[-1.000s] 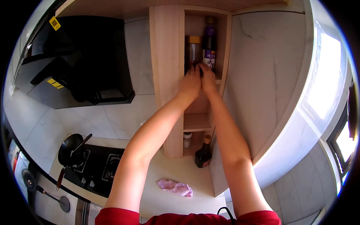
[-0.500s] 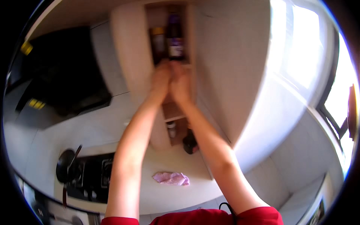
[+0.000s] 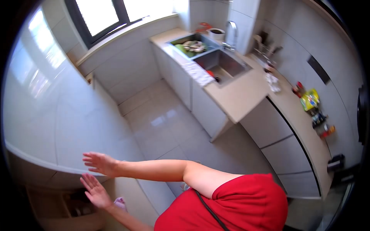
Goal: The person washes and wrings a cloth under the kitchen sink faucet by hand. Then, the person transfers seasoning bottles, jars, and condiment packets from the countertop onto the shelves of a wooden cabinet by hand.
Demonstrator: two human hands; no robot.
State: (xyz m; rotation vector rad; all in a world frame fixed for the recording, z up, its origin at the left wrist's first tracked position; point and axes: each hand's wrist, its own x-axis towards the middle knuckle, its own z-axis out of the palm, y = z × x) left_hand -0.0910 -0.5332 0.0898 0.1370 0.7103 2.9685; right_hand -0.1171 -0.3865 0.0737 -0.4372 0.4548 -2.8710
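Observation:
Both my hands are stretched out to the left side of the view, one above the other and a little apart. My right hand is open with its fingers spread, in front of the lower edge of a glossy white panel. Below it my left hand is also open, its palm bare. Nothing shows in either hand. Closest to the left hand is the wooden shelf unit at the lower left, dim inside. A pink cloth on the counter shows partly behind my left wrist.
Across the floor stands a counter with a steel sink, a faucet and a tub of vegetables. A white cloth hangs over its edge. Along the right counter lie a yellow packet and several small bottles.
My view has swung round to the right, bringing the sink and window into sight. My hands, close together at the shelf below the bottles before, are now apart and open.

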